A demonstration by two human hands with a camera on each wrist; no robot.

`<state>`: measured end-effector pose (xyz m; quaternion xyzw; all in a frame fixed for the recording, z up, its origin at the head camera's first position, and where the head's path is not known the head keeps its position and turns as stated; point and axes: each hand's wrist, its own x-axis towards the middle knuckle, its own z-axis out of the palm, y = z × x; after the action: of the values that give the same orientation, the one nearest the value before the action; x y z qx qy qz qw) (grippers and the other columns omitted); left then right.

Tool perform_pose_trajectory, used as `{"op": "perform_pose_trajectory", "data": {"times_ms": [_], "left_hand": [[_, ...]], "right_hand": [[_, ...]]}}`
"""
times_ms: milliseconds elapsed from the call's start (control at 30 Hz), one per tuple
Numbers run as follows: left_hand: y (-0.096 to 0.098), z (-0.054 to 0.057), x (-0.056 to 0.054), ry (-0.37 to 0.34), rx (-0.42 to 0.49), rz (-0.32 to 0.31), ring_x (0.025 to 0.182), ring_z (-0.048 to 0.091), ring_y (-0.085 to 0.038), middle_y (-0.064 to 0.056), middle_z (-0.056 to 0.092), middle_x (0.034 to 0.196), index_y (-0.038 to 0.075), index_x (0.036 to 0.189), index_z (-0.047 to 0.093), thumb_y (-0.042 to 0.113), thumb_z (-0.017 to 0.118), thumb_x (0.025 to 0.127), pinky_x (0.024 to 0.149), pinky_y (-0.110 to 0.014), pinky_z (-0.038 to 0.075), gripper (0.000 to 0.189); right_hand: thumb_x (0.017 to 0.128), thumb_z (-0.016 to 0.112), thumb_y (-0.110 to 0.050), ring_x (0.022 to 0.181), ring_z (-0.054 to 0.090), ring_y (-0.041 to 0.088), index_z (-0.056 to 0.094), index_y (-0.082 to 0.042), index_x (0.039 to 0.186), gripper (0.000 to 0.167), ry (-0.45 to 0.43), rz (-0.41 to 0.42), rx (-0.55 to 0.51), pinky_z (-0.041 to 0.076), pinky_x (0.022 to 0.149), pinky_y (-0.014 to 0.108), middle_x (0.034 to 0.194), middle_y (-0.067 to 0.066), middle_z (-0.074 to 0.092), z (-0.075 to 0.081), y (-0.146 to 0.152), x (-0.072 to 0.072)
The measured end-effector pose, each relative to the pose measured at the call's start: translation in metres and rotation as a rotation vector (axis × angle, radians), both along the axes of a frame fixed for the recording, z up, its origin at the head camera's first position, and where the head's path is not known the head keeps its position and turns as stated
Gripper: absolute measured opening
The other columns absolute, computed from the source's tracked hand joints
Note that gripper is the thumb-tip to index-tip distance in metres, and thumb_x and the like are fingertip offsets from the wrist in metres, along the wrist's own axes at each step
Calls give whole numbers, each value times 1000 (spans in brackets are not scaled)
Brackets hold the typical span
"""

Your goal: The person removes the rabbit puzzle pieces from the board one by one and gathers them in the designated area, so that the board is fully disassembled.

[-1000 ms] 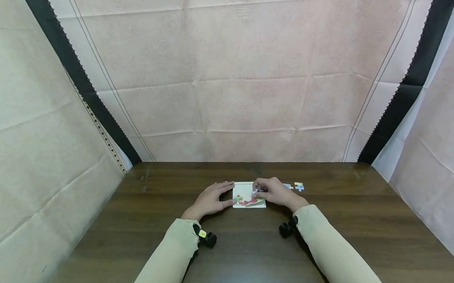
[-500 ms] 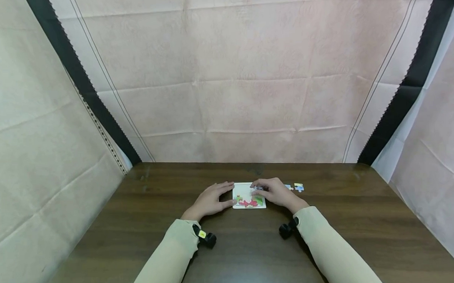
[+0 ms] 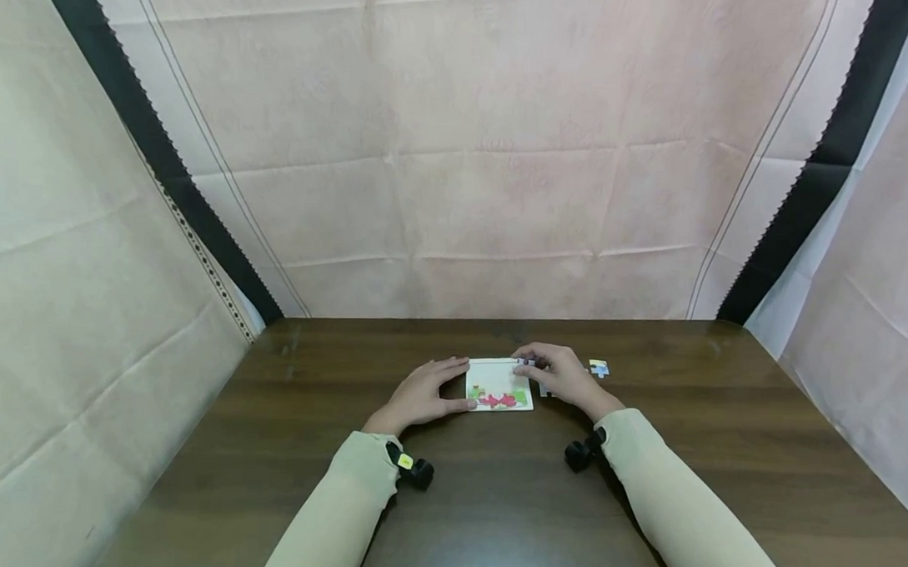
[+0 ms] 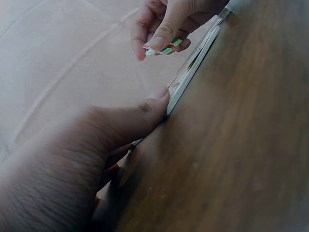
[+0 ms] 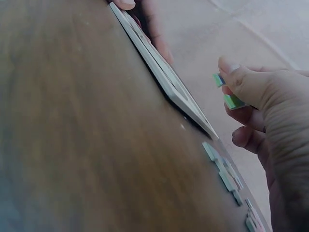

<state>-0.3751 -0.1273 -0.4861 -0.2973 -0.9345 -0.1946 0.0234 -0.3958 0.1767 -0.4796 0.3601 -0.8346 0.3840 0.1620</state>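
Observation:
A shallow white puzzle board [image 3: 495, 372] lies on the table, with a green and red picture along its near side and bare white above. My left hand [image 3: 426, 391] holds its left side, the thumb at the near corner and fingers toward the far corner. At the board's right side, my right hand [image 3: 566, 375] pinches a small puzzle piece [image 4: 170, 49] between thumb and fingertips; green and blue show on the piece [image 5: 234, 101] in the right wrist view. Partly under that hand lies a loose puzzle piece [image 3: 545, 390].
Another loose piece [image 3: 599, 368], blue and yellow, lies right of the right hand. In the right wrist view, loose pieces [image 5: 224, 171] lie just beyond the board's corner. The brown wooden table [image 3: 476, 500] ends at a pale cloth wall [image 3: 496, 190].
My right hand has shifted right from over the board to its right side. A tilted green picture part at the board's near right now lies flat. My left hand keeps its place.

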Motion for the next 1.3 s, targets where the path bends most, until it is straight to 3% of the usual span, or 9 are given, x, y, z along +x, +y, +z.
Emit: {"op": "perform_pose_trajectory", "data": {"times_ms": [367,933,1067,1300], "left_hand": [[-1,0,-2,7,-11,-7,149,28,-14,4,36,160,24,156,40,70,59,89,123,-39,16,83],[-1,2,4,-4,22,-15,149,30,-18,1,37,160,22,156,41,66,62,90,122,-44,19,81],[0,1,5,-7,24,-17,149,30,-20,-1,37,160,21,156,41,67,61,90,122,-45,18,82],[-1,1,4,5,20,-13,149,30,-19,1,37,160,22,156,41,67,61,90,122,-44,18,83]], "right_hand": [[95,71,-28,65,58,10,76,-14,107,19,-61,-53,-22,51,54,28,86,-11,69,-2,21,4],[92,76,-25,70,59,9,77,-24,102,9,-30,-200,20,50,60,26,91,-12,71,-6,90,23],[91,78,-24,68,59,9,78,-23,99,9,-54,-244,34,49,60,26,88,-12,71,-8,108,28],[89,79,-29,68,60,11,78,-25,93,6,-161,-235,35,50,59,27,83,-11,71,-8,123,32]]}}
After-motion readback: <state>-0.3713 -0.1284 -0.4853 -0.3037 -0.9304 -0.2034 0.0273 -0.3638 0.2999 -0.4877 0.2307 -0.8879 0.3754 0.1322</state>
